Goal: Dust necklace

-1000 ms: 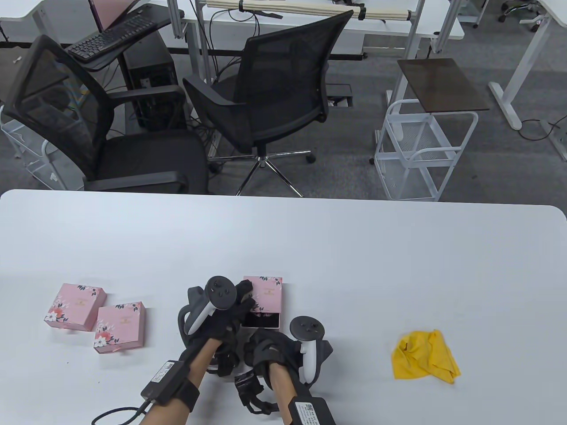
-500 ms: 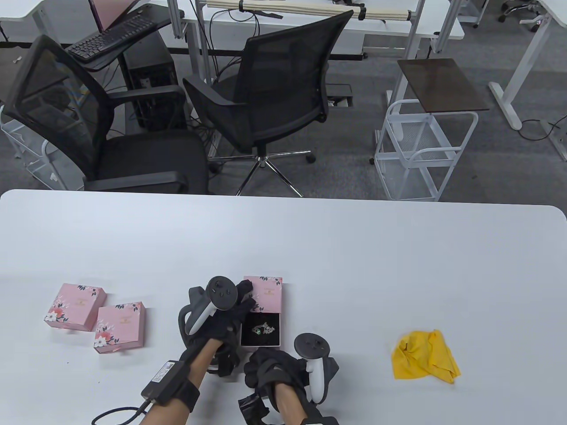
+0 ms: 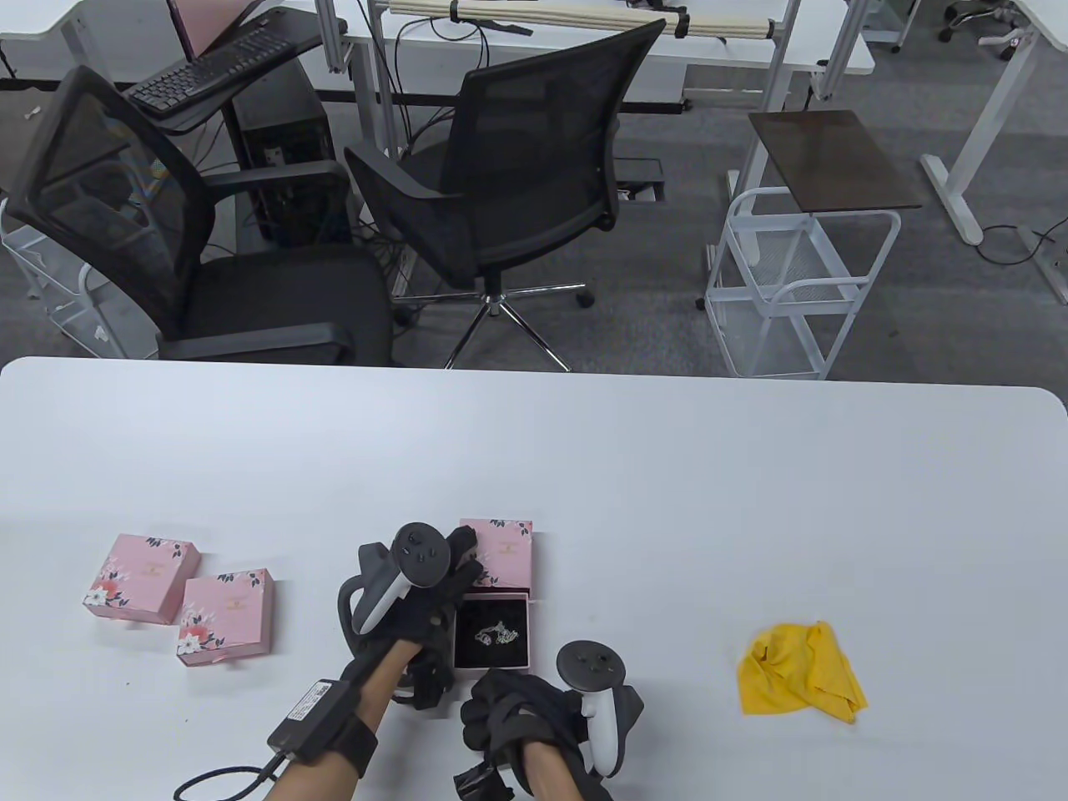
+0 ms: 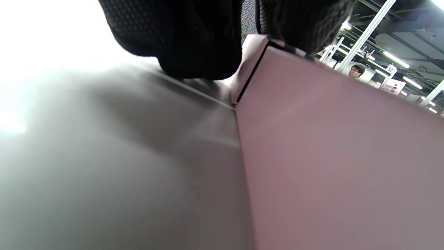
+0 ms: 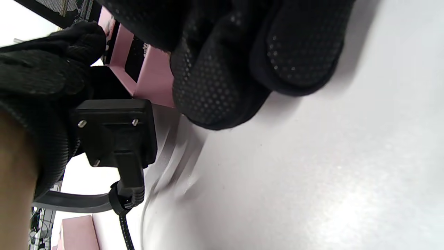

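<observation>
A pink floral box sleeve [image 3: 509, 555] lies on the white table [image 3: 667, 501]. Its tray [image 3: 492, 665] is slid out toward me, black-lined, with a silver necklace [image 3: 498, 634] lying in it. My left hand [image 3: 465, 561] grips the sleeve's left side; in the left wrist view its fingers [image 4: 194, 41] rest on the pink box [image 4: 329, 156]. My right hand [image 3: 492, 692] is at the tray's near edge, fingers [image 5: 225, 80] curled against the pink tray wall [image 5: 156, 76]. A crumpled yellow cloth [image 3: 801, 672] lies to the right, apart from both hands.
Two closed pink boxes [image 3: 140, 577] [image 3: 225, 616] sit at the left of the table. Black office chairs [image 3: 501, 167] and a white wire cart [image 3: 801, 284] stand beyond the far edge.
My right hand has drawn back toward me, sliding the tray out of the sleeve and uncovering the necklace. The left hand stayed on the sleeve.
</observation>
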The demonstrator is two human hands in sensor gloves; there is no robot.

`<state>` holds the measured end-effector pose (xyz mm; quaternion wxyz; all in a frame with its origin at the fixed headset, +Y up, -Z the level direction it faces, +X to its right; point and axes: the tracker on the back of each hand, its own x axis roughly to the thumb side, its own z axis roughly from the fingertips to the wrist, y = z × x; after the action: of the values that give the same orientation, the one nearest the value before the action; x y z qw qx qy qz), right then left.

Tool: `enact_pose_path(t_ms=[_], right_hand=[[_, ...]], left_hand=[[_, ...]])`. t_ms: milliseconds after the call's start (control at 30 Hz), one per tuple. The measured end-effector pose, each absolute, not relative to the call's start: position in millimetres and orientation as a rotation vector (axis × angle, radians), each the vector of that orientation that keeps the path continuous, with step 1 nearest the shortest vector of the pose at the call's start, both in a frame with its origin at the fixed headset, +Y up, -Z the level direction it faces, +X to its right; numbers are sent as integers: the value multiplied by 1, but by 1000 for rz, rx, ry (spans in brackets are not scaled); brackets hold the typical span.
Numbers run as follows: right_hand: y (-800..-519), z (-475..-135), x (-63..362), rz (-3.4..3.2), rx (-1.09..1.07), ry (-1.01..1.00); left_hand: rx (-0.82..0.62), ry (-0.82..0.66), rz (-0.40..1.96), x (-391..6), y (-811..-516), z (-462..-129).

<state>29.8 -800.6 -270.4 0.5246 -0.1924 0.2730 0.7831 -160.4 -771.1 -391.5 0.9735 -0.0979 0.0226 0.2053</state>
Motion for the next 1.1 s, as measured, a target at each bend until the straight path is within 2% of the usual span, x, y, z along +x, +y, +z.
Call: enact_pose_path(t_ms=[167, 367, 567, 633, 733, 833, 933, 1033, 1100], right_hand=[[-790, -269, 38, 1933, -394, 708], [-755, -275, 55, 2077, -314, 660], [-722, -296, 50, 2359, -233, 401], [-718, -302, 43, 2522, -187, 246], [-722, -307, 27, 2766, -1, 22], [-735, -306, 18, 2913, 101, -78], [-739, -309, 14, 3000, 225, 9], [-738, -308, 13, 3014, 233, -57], [-742, -309, 10, 3039, 248, 1]], left_hand=[[-167, 51, 409, -167, -766, -390], [-100, 29, 398, -180, -737, -371], [-33, 2, 427, -204, -708, -332], [-15, -11, 460, -209, -704, -319], [18, -39, 518, -214, -705, -301], [42, -53, 526, -218, -711, -293], [61, -52, 505, -221, -713, -289], [75, -55, 499, -219, -713, -288], [78, -66, 489, -216, -715, -288]])
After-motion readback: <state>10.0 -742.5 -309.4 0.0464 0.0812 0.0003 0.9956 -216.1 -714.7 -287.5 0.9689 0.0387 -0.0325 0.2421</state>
